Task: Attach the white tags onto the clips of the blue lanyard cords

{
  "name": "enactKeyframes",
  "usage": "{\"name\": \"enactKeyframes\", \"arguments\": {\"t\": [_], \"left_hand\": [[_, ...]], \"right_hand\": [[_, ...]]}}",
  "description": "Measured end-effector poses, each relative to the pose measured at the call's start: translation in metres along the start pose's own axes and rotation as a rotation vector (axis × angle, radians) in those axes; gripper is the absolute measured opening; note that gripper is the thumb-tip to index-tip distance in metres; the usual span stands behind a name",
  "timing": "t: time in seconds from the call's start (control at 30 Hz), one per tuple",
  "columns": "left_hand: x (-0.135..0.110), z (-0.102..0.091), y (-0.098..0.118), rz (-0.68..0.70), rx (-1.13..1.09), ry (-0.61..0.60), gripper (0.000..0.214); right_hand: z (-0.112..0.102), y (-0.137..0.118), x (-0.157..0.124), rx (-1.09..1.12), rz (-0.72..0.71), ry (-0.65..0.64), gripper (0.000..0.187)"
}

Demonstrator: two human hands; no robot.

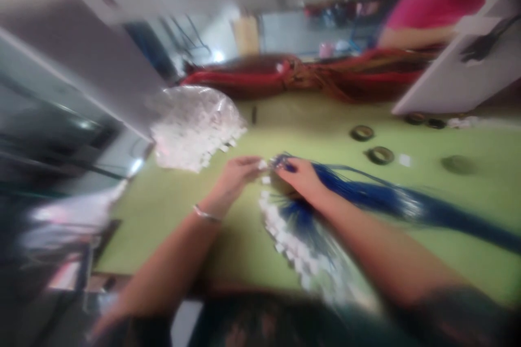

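Note:
The picture is smeared by motion. My left hand (238, 172) is pinched on a small white connector (262, 164) at its fingertips. My right hand (299, 176) is closed on the ends of blue wires (366, 192) that trail off to the right across the green table (171, 206). The two hands meet fingertip to fingertip. Below them lies a fan of blue wires with white connectors (293, 249) fitted on their ends. A thin bracelet sits on my left wrist.
A clear bag of white connectors (191, 127) lies at the left. Tape rolls (380, 155) sit at the right, a bundle of red wires (305, 76) along the back. A white board (459, 76) leans at the right. Another person in pink (431, 11) is behind it.

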State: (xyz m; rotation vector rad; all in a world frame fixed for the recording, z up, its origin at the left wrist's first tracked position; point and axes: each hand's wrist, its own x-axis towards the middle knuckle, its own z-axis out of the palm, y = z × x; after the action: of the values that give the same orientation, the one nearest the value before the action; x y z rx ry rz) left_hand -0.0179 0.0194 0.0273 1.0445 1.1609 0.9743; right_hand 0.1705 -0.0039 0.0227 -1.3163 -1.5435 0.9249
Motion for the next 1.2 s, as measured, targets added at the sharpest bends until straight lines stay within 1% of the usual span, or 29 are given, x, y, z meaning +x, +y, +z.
{"name": "enactKeyframes", "arguments": {"t": [0.07,0.17,0.37,0.47,0.57,0.67,0.77,0.83,0.93,1.03,1.2], "left_hand": [[-0.011,0.008,0.0,-0.037,-0.124,-0.061,0.025],[-0.016,0.013,-0.002,-0.058,-0.228,-0.11,0.019],[-0.011,0.016,-0.01,-0.067,-0.277,-0.153,0.018],[-0.011,0.015,-0.012,-0.07,-0.294,-0.175,0.018],[-0.011,0.013,-0.014,-0.07,-0.263,-0.133,0.019],[-0.011,0.014,-0.018,-0.047,-0.182,-0.084,0.023],[-0.012,0.018,-0.022,-0.018,-0.077,-0.029,0.027],[-0.012,0.02,-0.025,-0.001,-0.052,0.002,0.029],[-0.01,0.02,-0.028,0.003,-0.056,0.012,0.029],[-0.009,0.018,-0.031,-0.008,-0.033,0.009,0.027],[-0.009,0.016,-0.033,0.021,0.085,0.012,0.023]], "right_hand": [[0.001,0.0,-0.001,-0.013,-0.011,0.002,0.013],[0.002,-0.001,-0.002,-0.029,-0.04,-0.014,0.011],[0.003,0.003,-0.004,-0.061,-0.099,-0.048,0.009],[0.004,0.005,-0.006,-0.116,-0.129,-0.059,0.008],[0.005,0.004,-0.008,-0.213,-0.138,-0.062,0.007],[0.006,0.004,-0.009,-0.274,-0.131,-0.072,0.006],[0.005,0.005,-0.007,-0.248,-0.116,-0.084,0.005],[0.004,0.006,-0.004,-0.202,-0.09,-0.076,0.005],[0.001,0.006,-0.001,-0.161,-0.033,-0.063,0.009],[0.0,0.005,-0.001,-0.164,-0.003,-0.089,0.008],[0.0,0.004,0.0,-0.153,0.013,-0.14,0.006]]}}
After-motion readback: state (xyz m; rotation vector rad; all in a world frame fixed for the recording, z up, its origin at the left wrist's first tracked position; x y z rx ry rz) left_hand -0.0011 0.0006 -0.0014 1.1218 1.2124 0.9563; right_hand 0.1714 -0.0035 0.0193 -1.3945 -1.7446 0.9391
